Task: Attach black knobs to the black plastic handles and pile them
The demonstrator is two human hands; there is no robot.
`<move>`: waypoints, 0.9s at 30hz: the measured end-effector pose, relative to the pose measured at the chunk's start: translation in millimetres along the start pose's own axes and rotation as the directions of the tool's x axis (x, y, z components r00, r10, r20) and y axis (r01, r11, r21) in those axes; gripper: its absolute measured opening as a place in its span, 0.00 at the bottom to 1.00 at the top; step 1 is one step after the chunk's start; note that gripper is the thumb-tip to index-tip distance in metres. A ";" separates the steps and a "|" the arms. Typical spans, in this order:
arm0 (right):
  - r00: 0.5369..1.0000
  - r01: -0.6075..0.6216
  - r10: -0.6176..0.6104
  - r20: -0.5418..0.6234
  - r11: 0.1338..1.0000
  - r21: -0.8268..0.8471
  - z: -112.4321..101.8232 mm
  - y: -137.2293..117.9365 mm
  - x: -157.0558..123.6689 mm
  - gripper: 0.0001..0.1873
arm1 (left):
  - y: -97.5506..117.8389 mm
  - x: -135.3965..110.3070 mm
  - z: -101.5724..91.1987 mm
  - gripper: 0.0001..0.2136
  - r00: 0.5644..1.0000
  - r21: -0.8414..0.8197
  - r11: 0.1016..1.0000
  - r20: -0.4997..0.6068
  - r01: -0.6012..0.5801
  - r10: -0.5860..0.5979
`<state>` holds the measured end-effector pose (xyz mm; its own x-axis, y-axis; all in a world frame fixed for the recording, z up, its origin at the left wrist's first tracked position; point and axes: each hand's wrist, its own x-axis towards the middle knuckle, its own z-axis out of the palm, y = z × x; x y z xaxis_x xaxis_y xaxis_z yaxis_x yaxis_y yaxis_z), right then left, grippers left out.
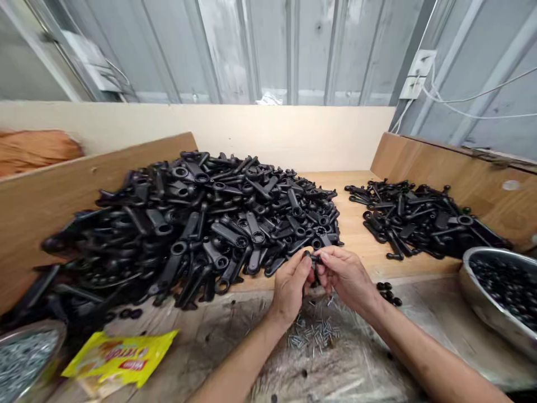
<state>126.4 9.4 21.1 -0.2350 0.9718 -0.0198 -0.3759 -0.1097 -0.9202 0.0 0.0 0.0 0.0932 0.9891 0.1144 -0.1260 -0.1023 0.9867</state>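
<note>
My left hand (290, 284) is closed around a black plastic crank handle (311, 258), held over the front of the bench. My right hand (342, 274) pinches at the same handle from the other side, thumb and fingers pressed together. Most of the handle is hidden by the fingers, and any small piece in the right fingertips cannot be made out. Just below the hands lies a scatter of small metal pins (314, 334). Behind them rises a large heap of black crank handles (247, 224), many with ring-shaped ends.
A smaller pile of black handles (409, 215) lies at the right. A metal bowl of black knobs (472, 294) stands at right, near several loose knobs (388, 293). At front left are a bowl of metal pins (54, 350) and a yellow wrapper (121, 358). Wooden boards (457, 170) border the bench.
</note>
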 end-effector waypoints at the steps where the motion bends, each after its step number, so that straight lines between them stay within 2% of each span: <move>1: 1.000 0.016 -0.016 -0.014 1.000 -0.015 -1.1 -0.5 -1.5 0.12 | 0.5 -0.6 -0.2 0.21 1.000 0.018 1.000 -0.001 -0.008 0.008; 7: 0.998 0.036 -0.038 -0.057 0.999 -0.030 -3.8 -0.7 -9.0 0.11 | 0.0 -5.6 -0.3 0.18 0.990 0.156 0.978 0.005 -0.140 0.141; 12: 0.991 -0.073 0.074 -0.108 0.997 0.013 -4.3 -1.8 -6.8 0.12 | -1.3 -9.3 2.2 0.16 0.922 0.314 0.868 0.076 -0.383 0.380; 14: 0.991 -0.105 0.106 -0.077 0.994 0.023 -8.3 -0.8 -4.4 0.12 | -2.1 -9.2 3.2 0.16 0.924 0.314 0.871 0.065 -0.377 0.376; 16: 0.989 -0.149 0.149 -0.004 0.988 0.027 -15.3 0.2 -3.0 0.12 | -3.7 -7.5 3.1 0.16 0.952 0.309 0.902 0.054 -0.303 0.302; 18: 0.981 -0.176 0.177 0.076 0.984 -0.019 -23.4 -1.8 -3.2 0.12 | -5.7 -4.4 1.4 0.17 0.964 0.348 0.899 0.090 -0.267 0.251; 19: 0.979 -0.167 0.173 0.104 0.984 -0.066 -27.0 -5.2 -3.4 0.12 | -6.4 -2.5 -0.2 0.18 0.957 0.383 0.877 0.130 -0.291 0.261; 21: 0.987 -0.085 0.111 0.119 0.976 -0.202 -33.6 -19.1 -1.6 0.12 | -6.5 1.6 -4.9 0.22 0.918 0.456 0.797 0.219 -0.396 0.331; 22: 0.994 -0.014 0.044 0.103 0.959 -0.282 -37.3 -30.3 1.4 0.11 | -5.8 3.8 -7.7 0.24 0.897 0.492 0.750 0.244 -0.442 0.369; 24: 0.989 0.144 -0.149 0.025 0.879 -0.454 -48.3 -60.8 13.8 0.10 | -3.7 8.3 -13.8 0.26 0.878 0.605 0.645 0.227 -0.466 0.422; 26: 0.919 0.230 -0.379 -0.108 0.739 -0.633 -67.7 -100.3 33.2 0.07 | -1.8 12.6 -18.9 0.23 0.878 0.774 0.489 0.174 -0.402 0.446; 27: 0.857 0.212 -0.479 -0.190 0.665 -0.716 -80.7 -121.9 43.8 0.06 | -1.3 14.4 -20.7 0.21 0.880 0.852 0.383 0.167 -0.356 0.445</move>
<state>234.2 82.2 100.9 0.1491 0.9252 0.3489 0.3421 0.2828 -0.8961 -19.0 16.5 -2.0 0.1912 0.8069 0.5589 0.7603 -0.4819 0.4356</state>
